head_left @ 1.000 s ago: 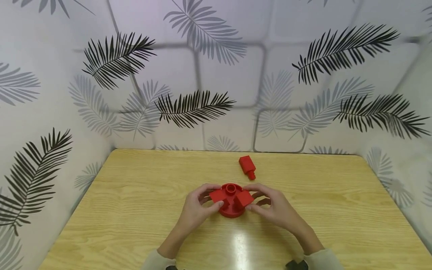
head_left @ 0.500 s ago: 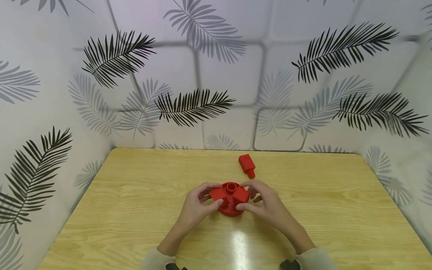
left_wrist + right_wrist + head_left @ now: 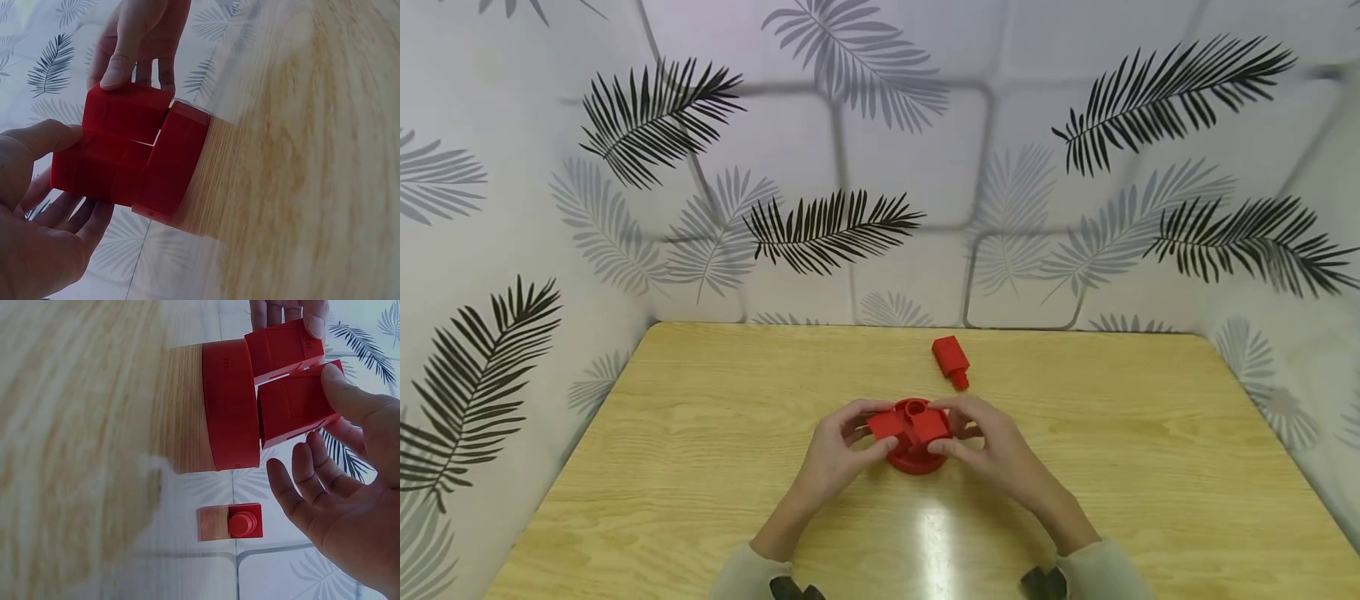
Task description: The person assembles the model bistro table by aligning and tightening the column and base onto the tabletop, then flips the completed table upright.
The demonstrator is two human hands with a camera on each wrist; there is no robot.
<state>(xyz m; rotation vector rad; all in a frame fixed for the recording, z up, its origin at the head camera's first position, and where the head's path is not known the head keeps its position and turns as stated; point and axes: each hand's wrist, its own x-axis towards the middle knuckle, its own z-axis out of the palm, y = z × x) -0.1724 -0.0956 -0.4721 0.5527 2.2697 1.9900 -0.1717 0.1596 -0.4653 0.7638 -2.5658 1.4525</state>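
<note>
A round red base [image 3: 917,463] with a raised ring-shaped socket [image 3: 915,407] sits on the wooden table. My left hand [image 3: 842,442] pinches a red square block [image 3: 886,424] between thumb and fingers, at the base's left side. A second red block [image 3: 929,425] is in the grip of my right hand [image 3: 988,442], on the base's right side. Seen from the right wrist, this block [image 3: 297,403] leans slightly against the base wall [image 3: 231,406], with a thin gap between the two blocks. Whether its lower end sits in a socket is hidden.
Behind the base lies another red block [image 3: 951,357] with a narrow round peg [image 3: 960,380] pointing toward me. The wooden table [image 3: 700,417] meets a leaf-patterned backdrop [image 3: 880,283] along its far edge.
My right hand has moved left with its block, bringing it further over the base and closer to the other block. The left hand keeps its grip nearly in place. The head view tilts slightly.
</note>
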